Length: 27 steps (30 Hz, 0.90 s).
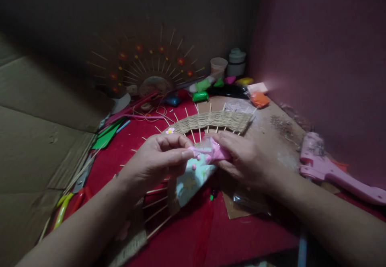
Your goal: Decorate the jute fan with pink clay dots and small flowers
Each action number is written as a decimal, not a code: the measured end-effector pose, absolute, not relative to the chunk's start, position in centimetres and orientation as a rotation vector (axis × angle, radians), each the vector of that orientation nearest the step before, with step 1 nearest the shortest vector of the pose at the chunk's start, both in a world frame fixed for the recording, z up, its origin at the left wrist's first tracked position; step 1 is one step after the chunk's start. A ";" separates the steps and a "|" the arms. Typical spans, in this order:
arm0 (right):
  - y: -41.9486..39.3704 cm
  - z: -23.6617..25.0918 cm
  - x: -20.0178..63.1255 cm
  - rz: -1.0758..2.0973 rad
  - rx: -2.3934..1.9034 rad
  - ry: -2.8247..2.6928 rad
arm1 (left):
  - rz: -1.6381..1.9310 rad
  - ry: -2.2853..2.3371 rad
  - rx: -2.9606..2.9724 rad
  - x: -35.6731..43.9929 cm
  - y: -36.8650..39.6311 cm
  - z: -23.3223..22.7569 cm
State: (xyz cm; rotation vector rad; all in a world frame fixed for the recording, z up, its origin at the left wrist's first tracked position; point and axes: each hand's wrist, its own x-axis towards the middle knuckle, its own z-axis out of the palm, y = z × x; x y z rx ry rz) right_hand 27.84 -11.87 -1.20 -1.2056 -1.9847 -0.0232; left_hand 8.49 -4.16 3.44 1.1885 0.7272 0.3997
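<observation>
Pink clay [212, 151], pinched between both hands — left hand [159, 154] at nine o'clock, right hand [245, 160] at three — above the woven stick ring [214, 121], could tear if stretched too thin.

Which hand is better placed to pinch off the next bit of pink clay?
Probably the left hand: its fingertips already pinch the thin stretched end of the pink clay. The right hand grips the main lump in its clear wrapper, steadying it.
</observation>
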 end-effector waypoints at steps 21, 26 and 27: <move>-11.8 -1.4 27.8 -0.028 -1.214 -1.986 | 0.528 0.766 1.511 8.7 -4.1 3.2; -12.0 -1.4 27.7 -0.009 -1.260 -2.000 | 0.556 0.779 1.754 9.0 -5.0 3.3; -12.0 -1.4 27.7 -0.001 -1.265 -2.004 | 0.567 0.787 1.813 8.9 -5.0 3.3</move>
